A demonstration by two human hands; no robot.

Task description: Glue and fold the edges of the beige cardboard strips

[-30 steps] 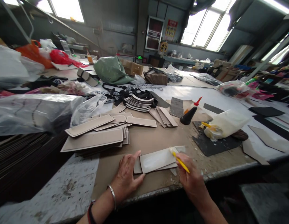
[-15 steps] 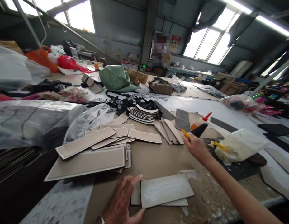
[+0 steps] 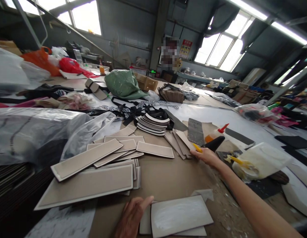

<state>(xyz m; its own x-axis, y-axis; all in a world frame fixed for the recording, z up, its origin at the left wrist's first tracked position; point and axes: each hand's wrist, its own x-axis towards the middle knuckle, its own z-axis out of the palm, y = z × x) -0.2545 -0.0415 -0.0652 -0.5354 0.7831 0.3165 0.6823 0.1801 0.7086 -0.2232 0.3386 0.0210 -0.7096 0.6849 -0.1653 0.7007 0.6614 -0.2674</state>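
Brown surface (image 3: 163,180): left hand (image 3: 128,216) half-spread beside a white-smeared panel (image 3: 180,215); right hand (image 3: 206,156), gripping a yellow handle (image 3: 197,147), apparently selects a narrow strip (image 3: 184,140), needing clean separation.

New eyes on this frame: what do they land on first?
Probably the pale panel with whitish streaks, bottom centre, beside the left hand. Next, the outstretched right hand holding a yellow tool, right of centre near narrow beige strips. Farther back, left of centre, the shiny green bag stands out.
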